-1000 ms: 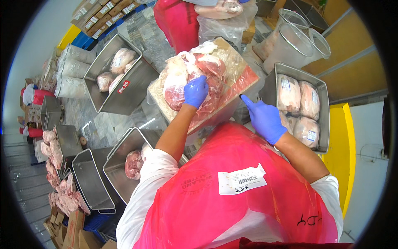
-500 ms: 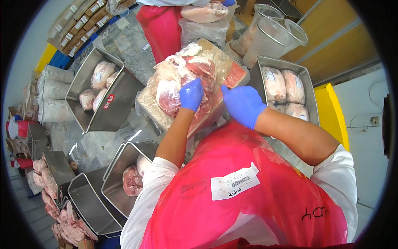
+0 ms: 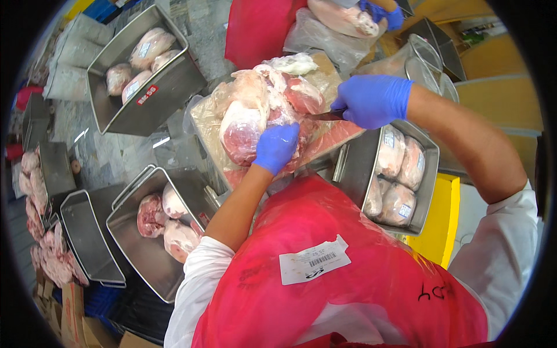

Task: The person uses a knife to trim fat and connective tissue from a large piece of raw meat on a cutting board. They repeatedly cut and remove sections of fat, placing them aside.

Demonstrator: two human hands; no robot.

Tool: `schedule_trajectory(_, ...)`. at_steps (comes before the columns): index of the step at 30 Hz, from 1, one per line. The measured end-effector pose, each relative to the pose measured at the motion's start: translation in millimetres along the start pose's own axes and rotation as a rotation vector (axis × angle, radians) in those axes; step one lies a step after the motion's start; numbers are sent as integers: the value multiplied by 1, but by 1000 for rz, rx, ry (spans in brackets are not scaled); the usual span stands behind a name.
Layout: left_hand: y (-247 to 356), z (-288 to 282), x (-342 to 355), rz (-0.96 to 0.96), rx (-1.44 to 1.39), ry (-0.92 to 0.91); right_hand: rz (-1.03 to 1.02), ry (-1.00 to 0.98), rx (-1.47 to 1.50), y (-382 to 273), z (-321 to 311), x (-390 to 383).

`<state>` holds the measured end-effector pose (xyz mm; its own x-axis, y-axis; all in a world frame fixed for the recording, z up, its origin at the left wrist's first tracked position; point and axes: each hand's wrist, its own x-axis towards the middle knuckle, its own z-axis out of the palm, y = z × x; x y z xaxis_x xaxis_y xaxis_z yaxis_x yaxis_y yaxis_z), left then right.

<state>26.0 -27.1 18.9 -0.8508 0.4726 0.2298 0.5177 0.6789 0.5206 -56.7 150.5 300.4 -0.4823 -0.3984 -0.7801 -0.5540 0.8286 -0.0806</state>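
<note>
A large cut of raw meat [image 3: 242, 134] with pale fat and red flesh lies on a plastic-covered board [image 3: 204, 124] in front of me. My left hand [image 3: 277, 148], in a blue glove, is closed on the near side of this meat. To the right, my gloved right hand [image 3: 371, 101] is wrapped round the handle of a knife [image 3: 325, 116]. The blade points left and its tip end reaches the meat's right side. The handle is hidden inside my fist.
Metal bins with wrapped meat stand left [image 3: 156, 104] and right [image 3: 429, 174] of the board. Another bin [image 3: 133, 232] with meat pieces is at lower left. Across the board are a co-worker's red apron [image 3: 255, 35], blue-gloved hand [image 3: 390, 14] and a pale meat piece [image 3: 342, 17].
My right hand has moved up and right, away from my body, and the knife blade now shows clearly. My left hand stays on the meat. The whole view has shifted.
</note>
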Motion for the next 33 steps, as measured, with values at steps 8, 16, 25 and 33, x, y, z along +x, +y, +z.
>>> schedule_trajectory(8,17,-16,5,-82,8,-31,-171,-169,198,88,-28,18)
schedule_trajectory(16,18,-28,9,-80,76,-104,-150,-240,305,141,-26,40)
schedule_trajectory(25,11,-20,8,-44,31,-7,-150,-113,347,159,2,16)
schedule_trajectory(33,13,-22,27,-228,-52,54,76,561,444,66,175,-71)
